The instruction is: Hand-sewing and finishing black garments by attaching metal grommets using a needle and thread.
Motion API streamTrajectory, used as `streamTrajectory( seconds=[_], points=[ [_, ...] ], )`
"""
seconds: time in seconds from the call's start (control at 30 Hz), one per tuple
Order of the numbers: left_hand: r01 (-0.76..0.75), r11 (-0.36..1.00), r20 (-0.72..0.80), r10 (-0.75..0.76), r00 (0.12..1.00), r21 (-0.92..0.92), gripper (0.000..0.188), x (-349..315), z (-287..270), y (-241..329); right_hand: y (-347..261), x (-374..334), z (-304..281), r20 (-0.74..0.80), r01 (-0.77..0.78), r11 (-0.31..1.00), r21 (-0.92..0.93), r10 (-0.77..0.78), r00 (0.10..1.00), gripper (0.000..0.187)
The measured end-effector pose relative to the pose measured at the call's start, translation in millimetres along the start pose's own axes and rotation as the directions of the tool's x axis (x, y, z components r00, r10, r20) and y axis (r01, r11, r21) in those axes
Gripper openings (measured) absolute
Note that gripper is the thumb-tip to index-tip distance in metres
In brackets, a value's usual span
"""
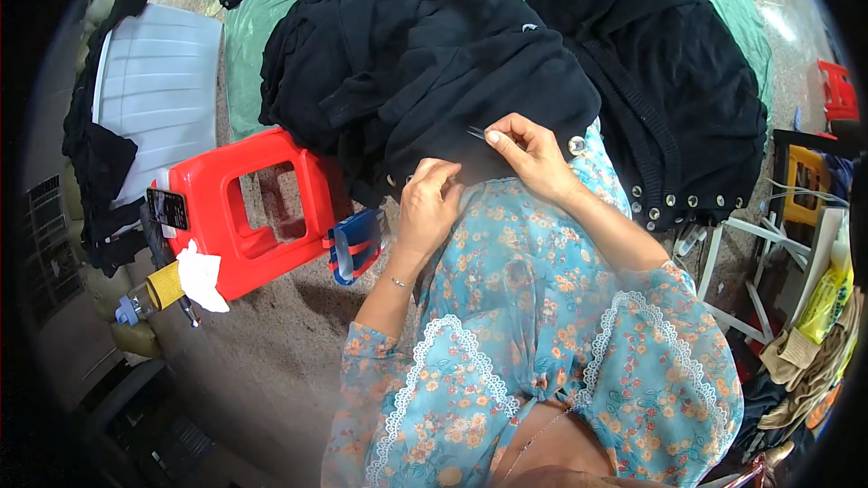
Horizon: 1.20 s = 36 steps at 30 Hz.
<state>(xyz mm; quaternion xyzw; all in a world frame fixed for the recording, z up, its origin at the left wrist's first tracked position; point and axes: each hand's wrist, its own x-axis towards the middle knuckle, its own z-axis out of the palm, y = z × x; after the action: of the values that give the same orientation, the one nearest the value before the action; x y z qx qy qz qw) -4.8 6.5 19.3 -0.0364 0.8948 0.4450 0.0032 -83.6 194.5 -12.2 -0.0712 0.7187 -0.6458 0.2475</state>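
The right hand (pixel 533 158) pinches a slim dark tool (pixel 476 133) at the black garment (pixel 425 81), draped over the far edge of the floral-clad lap (pixel 524 253). The left hand (pixel 429 203) curls at the garment's near edge; its grip cannot be told. A slipping tip could snag fabric; uneven weight could drag it off.

Both bare forearms angle inward, the left (pixel 387 294) and the right (pixel 624 230), bringing the hands near each other but apart. The left hand (pixel 429 201) shows its back, fingers bent inward; the right hand (pixel 533 155), reaching slightly farther forward, pinches thumb against forefinger, its other fingers curled.
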Motion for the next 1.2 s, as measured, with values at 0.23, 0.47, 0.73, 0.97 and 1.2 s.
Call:
streamTrajectory(
  seconds=[0.23, 0.47, 0.73, 0.97, 1.2],
  points=[
    [0.043, 0.992, 0.038, -0.047, 0.998, 0.118, 0.016, 9.1, -1.8, 4.5, -3.4, -1.3, 0.8, 0.001, 0.009, 0.999, -0.032, -0.009, 1.0, 0.023],
    [0.083, 0.996, -0.12, -0.077, 0.99, 0.043, 0.006, 5.8, 9.8, -1.3, -12.3, -3.1, 1.7, 0.005, 0.048, 0.997, -0.065, -0.048, 0.999, 0.022],
    [0.153, 0.988, -0.163, -0.148, 0.975, 0.018, 0.002, 6.6, 12.4, -3.0, -18.4, -5.7, -0.3, 0.064, 0.094, 0.989, -0.112, -0.087, 0.994, 0.022],
    [0.2, 0.978, -0.236, -0.209, 0.949, -0.059, 0.002, 1.1, 22.8, -10.6, -22.3, -4.7, -1.2, 0.216, 0.296, 0.886, -0.358, -0.23, 0.949, 0.026],
    [0.161, 0.982, -0.228, -0.18, 0.957, -0.102, 0.006, 1.0, 23.0, -11.0, -22.4, -1.8, 1.1, 0.281, 0.41, 0.803, -0.432, -0.312, 0.908, 0.024]
  ],
)
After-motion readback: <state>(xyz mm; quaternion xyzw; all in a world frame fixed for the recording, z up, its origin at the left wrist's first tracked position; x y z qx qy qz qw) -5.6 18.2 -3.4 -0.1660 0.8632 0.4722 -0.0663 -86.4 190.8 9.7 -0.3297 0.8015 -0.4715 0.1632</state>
